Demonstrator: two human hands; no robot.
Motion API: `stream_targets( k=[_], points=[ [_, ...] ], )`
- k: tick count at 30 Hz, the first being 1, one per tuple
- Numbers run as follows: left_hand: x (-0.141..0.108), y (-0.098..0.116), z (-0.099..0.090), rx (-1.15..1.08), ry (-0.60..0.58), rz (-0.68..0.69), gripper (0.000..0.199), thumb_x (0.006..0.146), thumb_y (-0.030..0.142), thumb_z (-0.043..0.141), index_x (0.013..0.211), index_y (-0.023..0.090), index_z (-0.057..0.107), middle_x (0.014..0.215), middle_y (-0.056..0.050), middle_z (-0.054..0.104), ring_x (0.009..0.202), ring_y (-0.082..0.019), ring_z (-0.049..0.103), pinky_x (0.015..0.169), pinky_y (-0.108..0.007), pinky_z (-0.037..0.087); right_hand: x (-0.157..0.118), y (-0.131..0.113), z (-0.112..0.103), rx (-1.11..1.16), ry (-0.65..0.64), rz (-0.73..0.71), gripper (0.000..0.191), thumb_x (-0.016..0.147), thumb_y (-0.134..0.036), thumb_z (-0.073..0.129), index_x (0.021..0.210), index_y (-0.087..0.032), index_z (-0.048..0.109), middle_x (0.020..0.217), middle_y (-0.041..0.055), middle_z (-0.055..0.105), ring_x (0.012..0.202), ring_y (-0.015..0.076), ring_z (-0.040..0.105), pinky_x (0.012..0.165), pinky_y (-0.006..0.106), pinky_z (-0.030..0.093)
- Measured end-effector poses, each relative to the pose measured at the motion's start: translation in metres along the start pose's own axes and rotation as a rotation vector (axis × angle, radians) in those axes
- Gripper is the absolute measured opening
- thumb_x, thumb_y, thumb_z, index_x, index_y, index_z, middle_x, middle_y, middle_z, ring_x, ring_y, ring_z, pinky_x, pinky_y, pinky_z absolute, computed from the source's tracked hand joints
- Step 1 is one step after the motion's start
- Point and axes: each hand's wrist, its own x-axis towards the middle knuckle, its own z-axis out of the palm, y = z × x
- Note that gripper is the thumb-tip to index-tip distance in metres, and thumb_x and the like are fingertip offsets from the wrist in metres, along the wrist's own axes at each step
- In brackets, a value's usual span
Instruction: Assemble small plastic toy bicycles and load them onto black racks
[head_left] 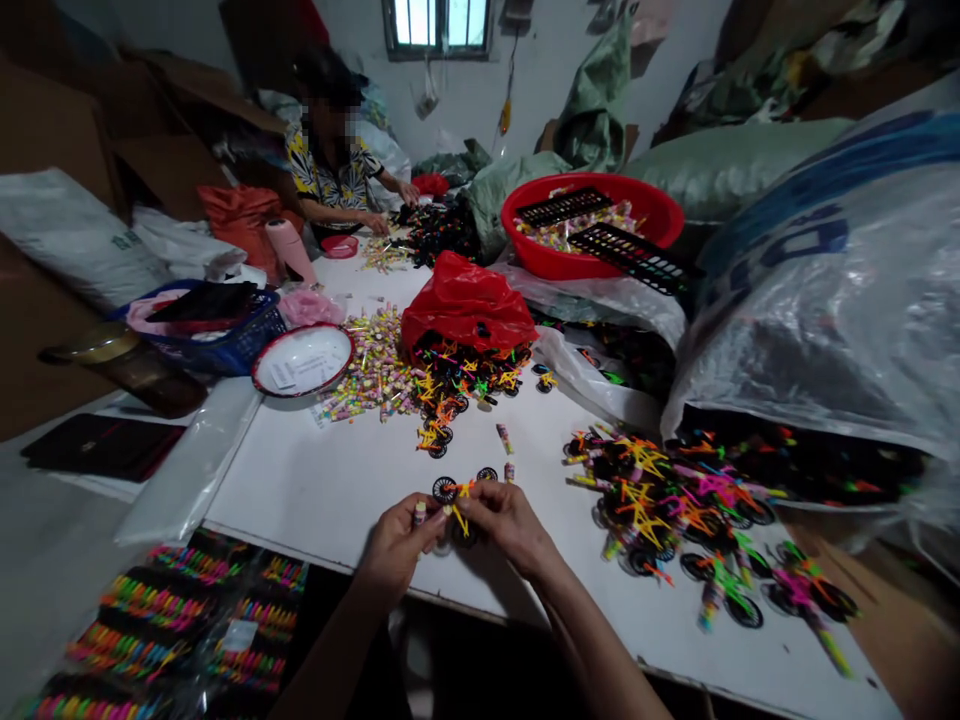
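Note:
My left hand [396, 548] pinches a small striped candy tube [419, 514] at the fingertips. My right hand [508, 526] grips a miniature toy bicycle [456, 500] with black wheels and a yellow frame, and the tube sits close against it. Two more candy tubes [504, 438] stand or lie just beyond my fingers on the white table [315, 490]. A heap of similar bicycles [645, 505] spreads to my right, with a smaller heap [465, 385] ahead. Loose candy tubes [367, 368] lie piled next to that smaller heap.
A red plastic bag [466, 305] sits ahead, and a large clear sack of bicycles [810, 330] lies right. A co-worker [334, 150] handles items at the far end. A red basin [592, 225], white plate [302, 360] and blue basket [217, 328] stand around the table.

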Motion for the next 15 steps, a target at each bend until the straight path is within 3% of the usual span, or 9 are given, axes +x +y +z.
stream_targets(
  k=[3,9,12,15],
  points=[
    [-0.002,-0.002,-0.001,0.03,-0.014,0.064,0.022,0.07,0.031,0.075,0.081,0.016,0.063,0.069,0.001,0.059,0.066,-0.01,0.051,0.063,-0.021,0.039,-0.004,0.002,0.0,0.097,-0.076,0.053,0.041,0.065,-0.055,0.069,0.065,-0.015,0.057,0.052,-0.004,0.053,0.042,0.0059,0.039,0.041,0.02,0.03],
    [-0.007,-0.005,0.006,0.113,0.024,0.152,0.013,0.071,0.026,0.072,0.076,0.018,0.063,0.07,0.002,0.06,0.068,-0.011,0.053,0.067,-0.022,0.042,-0.011,0.009,-0.001,0.152,-0.043,0.074,0.041,0.064,-0.053,0.071,0.065,-0.014,0.057,0.053,-0.0033,0.054,0.04,0.0056,0.04,0.04,0.019,0.03],
    [-0.01,-0.009,0.011,0.275,0.089,0.225,0.009,0.07,0.024,0.07,0.075,0.019,0.065,0.074,0.001,0.062,0.071,-0.013,0.057,0.069,-0.023,0.043,-0.013,0.019,0.002,0.125,0.035,0.069,0.038,0.067,-0.051,0.067,0.062,-0.016,0.053,0.051,-0.0043,0.049,0.041,0.0063,0.037,0.041,0.02,0.029],
    [-0.014,-0.015,0.016,0.415,0.173,0.317,0.009,0.073,0.026,0.066,0.078,0.019,0.068,0.079,-0.002,0.064,0.077,-0.016,0.059,0.072,-0.025,0.045,-0.011,0.028,0.013,-0.107,0.216,-0.031,0.033,0.071,-0.045,0.062,0.059,-0.018,0.049,0.052,-0.0046,0.045,0.047,0.0077,0.036,0.046,0.021,0.029]
  ],
)
